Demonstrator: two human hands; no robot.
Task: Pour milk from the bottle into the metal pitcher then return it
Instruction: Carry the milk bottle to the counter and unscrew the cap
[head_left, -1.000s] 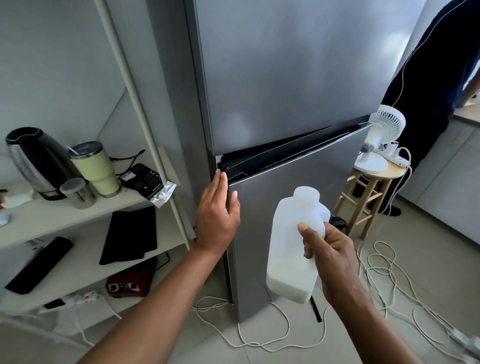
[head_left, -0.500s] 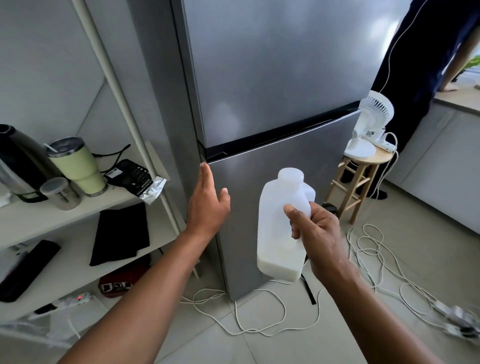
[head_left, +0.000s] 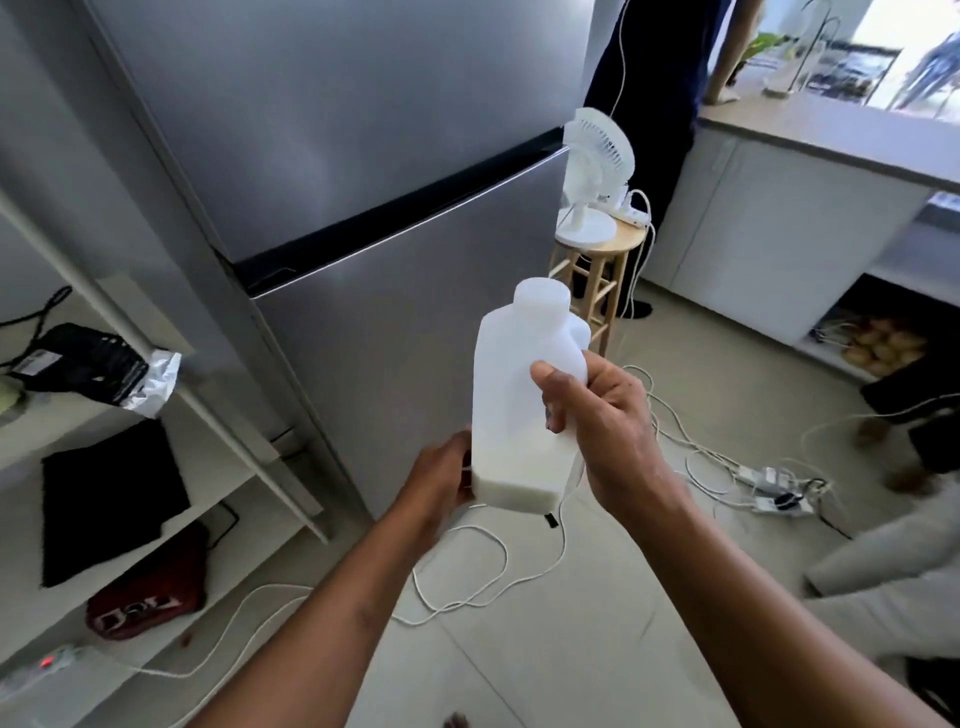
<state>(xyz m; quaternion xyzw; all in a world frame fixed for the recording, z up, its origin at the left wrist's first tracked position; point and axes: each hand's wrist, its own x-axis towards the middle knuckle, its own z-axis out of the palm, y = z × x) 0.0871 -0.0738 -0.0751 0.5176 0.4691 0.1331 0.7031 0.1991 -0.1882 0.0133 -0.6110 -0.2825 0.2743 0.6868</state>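
Capped white milk bottle (head_left: 519, 410), gripped at its handle by the right hand (head_left: 602, 431) and touched at its base by the left hand (head_left: 441, 483), grip unclear, before a closed grey refrigerator (head_left: 363, 208) over a cable-strewn tiled floor (head_left: 597, 623).

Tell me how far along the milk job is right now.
Done, by the look of it: the bottle is out and the fridge doors are closed. In hand: the right hand grips the capped bottle by its handle, the left hand is at its base. Only a little milk shows at the bottom. Left: no pitcher is in view, so whether pouring has happened cannot be told; the return remains.
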